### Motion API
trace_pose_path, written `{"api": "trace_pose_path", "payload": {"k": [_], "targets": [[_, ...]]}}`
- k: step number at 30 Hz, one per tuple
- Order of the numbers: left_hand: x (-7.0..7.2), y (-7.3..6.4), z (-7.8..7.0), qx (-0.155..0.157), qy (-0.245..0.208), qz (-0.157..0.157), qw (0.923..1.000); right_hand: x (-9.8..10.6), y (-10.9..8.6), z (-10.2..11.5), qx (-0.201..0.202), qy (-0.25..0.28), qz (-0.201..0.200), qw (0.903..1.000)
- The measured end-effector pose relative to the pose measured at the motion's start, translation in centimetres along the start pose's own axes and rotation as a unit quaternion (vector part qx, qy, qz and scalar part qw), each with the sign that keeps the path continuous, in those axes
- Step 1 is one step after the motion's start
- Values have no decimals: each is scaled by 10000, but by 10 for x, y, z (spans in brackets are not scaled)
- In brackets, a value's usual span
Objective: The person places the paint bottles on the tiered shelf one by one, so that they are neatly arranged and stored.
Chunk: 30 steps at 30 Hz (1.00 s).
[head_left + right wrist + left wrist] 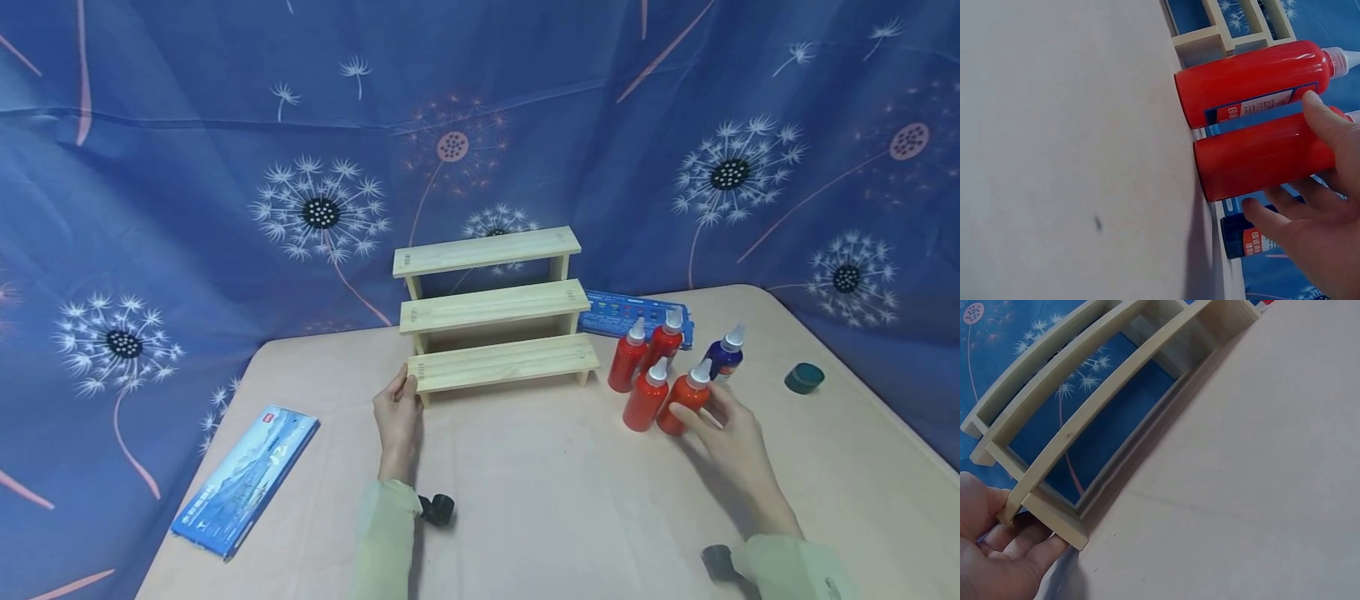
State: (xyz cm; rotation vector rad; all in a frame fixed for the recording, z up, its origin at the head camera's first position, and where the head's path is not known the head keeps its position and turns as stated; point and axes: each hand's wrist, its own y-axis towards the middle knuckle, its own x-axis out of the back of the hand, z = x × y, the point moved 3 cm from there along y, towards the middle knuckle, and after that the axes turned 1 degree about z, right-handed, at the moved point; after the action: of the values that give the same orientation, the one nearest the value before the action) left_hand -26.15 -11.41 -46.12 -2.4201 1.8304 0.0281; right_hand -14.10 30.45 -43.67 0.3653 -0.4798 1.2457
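Note:
A three-step wooden rack [502, 362] stands at the table's middle. My left hand [397, 417] grips the left end of its lowest step. In the left wrist view, that hand's thumb [1000, 503] lies at the board's end, with fingers under it. My right hand [731, 433] holds an orange-red squeeze bottle [682, 404], thumb on the near side and some fingers hidden behind it. The bottle stands upright on the table. Close beside it is another red bottle [645, 404]; behind are two more red bottles [626, 367]. A dark blue bottle [723, 358] stands by the right fingers.
Behind the bottles a blue printed box [637, 312] lies flat. Another blue box [247, 479] lies on the table's left side. A dark green round lid-like object [805, 378] sits at the right. Blue dandelion-print cloth [525, 108] hangs behind the table.

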Motion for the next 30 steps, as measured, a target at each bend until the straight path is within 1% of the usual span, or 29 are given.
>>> {"api": "trace_pose_path", "payload": {"k": [5, 9, 14, 18, 22, 30], "targets": [[2, 1, 1, -29, 79, -101, 9999, -1, 3, 0, 9, -22, 75, 10000], [2, 0, 1, -47, 143, -155, 9998, -1, 2, -1, 6, -144, 72, 9999], [1, 0, 1, -25, 82, -124, 9999, 3, -1, 0, -206, -286, -9, 9994], [1, 1, 2, -52, 67, -119, 9999, 8, -4, 5, -389, -184, -14, 9991], [1, 0, 1, -83, 113, -115, 9998, 12, -10, 14, -474, -201, -25, 9987], [0, -3, -2, -129, 142, -121, 9997, 21, -22, 30, -456, -444, -158, 9978]]}}
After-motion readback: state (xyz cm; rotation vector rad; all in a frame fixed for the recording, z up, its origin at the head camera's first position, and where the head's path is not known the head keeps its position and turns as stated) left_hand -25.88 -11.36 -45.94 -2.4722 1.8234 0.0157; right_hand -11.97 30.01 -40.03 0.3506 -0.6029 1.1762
